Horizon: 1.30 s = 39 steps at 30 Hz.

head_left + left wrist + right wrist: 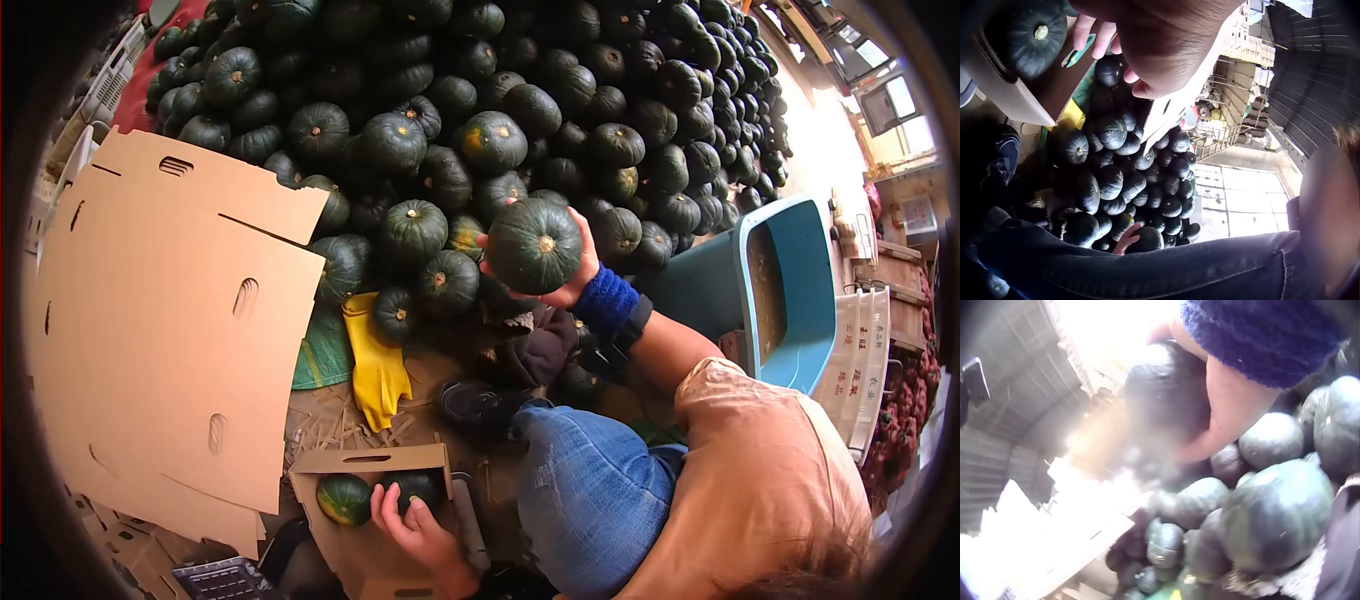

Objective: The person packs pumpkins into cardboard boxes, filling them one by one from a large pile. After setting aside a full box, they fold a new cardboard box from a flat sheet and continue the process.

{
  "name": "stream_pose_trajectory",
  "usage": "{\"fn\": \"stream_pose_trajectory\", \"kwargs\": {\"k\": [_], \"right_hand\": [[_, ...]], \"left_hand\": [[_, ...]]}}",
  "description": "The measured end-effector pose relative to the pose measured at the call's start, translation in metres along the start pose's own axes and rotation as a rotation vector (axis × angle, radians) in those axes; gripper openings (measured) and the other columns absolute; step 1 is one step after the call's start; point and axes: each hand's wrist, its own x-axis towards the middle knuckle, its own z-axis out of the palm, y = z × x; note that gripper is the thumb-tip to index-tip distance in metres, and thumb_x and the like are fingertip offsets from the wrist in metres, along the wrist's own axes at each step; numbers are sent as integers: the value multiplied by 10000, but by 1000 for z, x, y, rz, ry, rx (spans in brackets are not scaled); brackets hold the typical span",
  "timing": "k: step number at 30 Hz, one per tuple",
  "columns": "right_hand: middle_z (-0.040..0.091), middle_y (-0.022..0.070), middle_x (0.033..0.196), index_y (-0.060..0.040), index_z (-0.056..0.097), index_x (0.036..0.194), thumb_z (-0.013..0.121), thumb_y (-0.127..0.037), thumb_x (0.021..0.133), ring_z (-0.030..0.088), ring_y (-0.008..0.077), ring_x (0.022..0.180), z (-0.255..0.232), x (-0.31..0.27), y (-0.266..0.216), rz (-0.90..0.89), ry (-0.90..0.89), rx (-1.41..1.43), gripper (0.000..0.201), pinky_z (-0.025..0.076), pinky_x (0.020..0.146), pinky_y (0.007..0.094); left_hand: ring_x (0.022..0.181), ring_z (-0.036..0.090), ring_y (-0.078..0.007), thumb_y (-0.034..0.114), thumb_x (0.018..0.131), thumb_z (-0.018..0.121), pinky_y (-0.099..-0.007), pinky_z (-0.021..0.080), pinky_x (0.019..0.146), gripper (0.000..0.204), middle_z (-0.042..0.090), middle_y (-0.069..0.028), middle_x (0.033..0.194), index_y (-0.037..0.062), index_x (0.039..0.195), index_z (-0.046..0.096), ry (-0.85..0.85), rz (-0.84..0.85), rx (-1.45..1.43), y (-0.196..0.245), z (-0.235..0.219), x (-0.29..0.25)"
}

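The right hand (572,270) grips a round dark green squash (537,246) above the front of a large heap of squashes (415,230); its fingers and thumb wrap the sides, also seen in the right wrist view around the squash (1169,394). Low in the head view, the left hand (420,530) is over a cardboard box (370,560), fingers spread and slightly bent. Two squashes lie in that box, one green with an orange patch (343,499) and a darker one (414,488) beside the fingertips. Whether the fingertips touch the darker squash is unclear.
Flat cardboard sheets (170,330) are stacked at the left. Yellow gloves (376,360) lie between the heap and the box. A blue tub (790,290) stands at the right, near a white crate (858,370). One shoe (480,403) is beside the heap.
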Motion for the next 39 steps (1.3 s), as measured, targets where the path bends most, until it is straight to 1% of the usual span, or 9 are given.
{"fn": "stream_pose_trajectory", "kwargs": {"k": [8, 12, 15, 17, 20, 24, 30, 36, 39], "right_hand": [[437, 140, 1380, -50, 500, 1302, 543, -325, 910, 418, 249, 1269, 45, -9, 55, 209, -750, -914, 481, 304, 1063, 394], [448, 167, 1314, -102, 570, 1193, 697, -144, 748, 437, 333, 1228, -5, -55, -14, -539, 397, -2158, 465, 384, 1007, 405], [400, 188, 1330, -220, 354, 1375, 768, -256, 646, 410, 368, 1238, -72, -102, -101, -219, 1280, -2503, 839, 407, 990, 434], [507, 182, 1220, -159, 340, 1371, 799, -217, 624, 493, 353, 1163, -111, -125, -148, 37, 841, -2283, 879, 415, 979, 411], [528, 144, 1192, -101, 354, 1333, 815, -213, 629, 530, 291, 1111, -121, -121, -164, -74, 642, -2175, 849, 427, 958, 374], [566, 95, 1114, -68, 431, 1216, 772, -352, 708, 557, 211, 1048, -122, -107, -139, -242, 968, -1494, 675, 436, 927, 336], [546, 155, 1252, -36, 436, 1295, 513, -383, 906, 538, 284, 1148, -36, -56, -35, -94, 323, -320, 527, 418, 990, 438], [474, 133, 1328, -31, 438, 1334, 432, -342, 962, 435, 254, 1246, 55, -9, 74, 485, -114, -703, 485, 339, 1039, 392], [543, 151, 1210, -7, 596, 1133, 475, -231, 942, 497, 265, 1153, 44, -1, 64, 50, -331, -1646, 318, 363, 994, 373]], "left_hand": [[1199, 432, -329, 412, 847, 544, -422, 436, 892, 779, 337, -184, 1390, 50, 1430, 176, -32, 245, -841, 75, 52, -2], [1117, 506, -278, 474, 858, 529, -394, 452, 904, 663, 474, -146, 1251, 57, 1344, 357, 91, -411, -1091, -18, -14, -32], [1116, 515, -279, 327, 911, 490, -394, 444, 920, 548, 468, -173, 1273, 22, 1345, 355, 133, -211, -438, -100, -57, -71], [1092, 537, -281, 193, 941, 460, -386, 442, 930, 439, 519, -188, 1228, -6, 1324, 380, 64, 64, 312, -144, -80, -93], [1089, 527, -326, 227, 932, 481, -409, 442, 927, 478, 521, -203, 1220, 21, 1345, 358, 141, -758, -512, -63, -63, -68], [1178, 458, -286, 267, 887, 550, -403, 389, 972, 550, 428, -153, 1323, 50, 1356, 362, -4, -529, -447, -128, -64, -67], [1281, 353, -298, 186, 857, 542, -445, 330, 1014, 626, 333, -165, 1412, 51, 1406, 275, 134, -156, 190, -34, -40, -20], [1337, 277, -328, 431, 816, 639, -516, 225, 1071, 934, 303, -162, 1443, 145, 1477, 45, -308, -39, -1080, 33, 45, 23], [1172, 467, -290, 456, 859, 569, -456, 457, 890, 682, 387, -141, 1343, 137, 1399, 301, -137, -204, -1188, -8, 41, 30]]}}
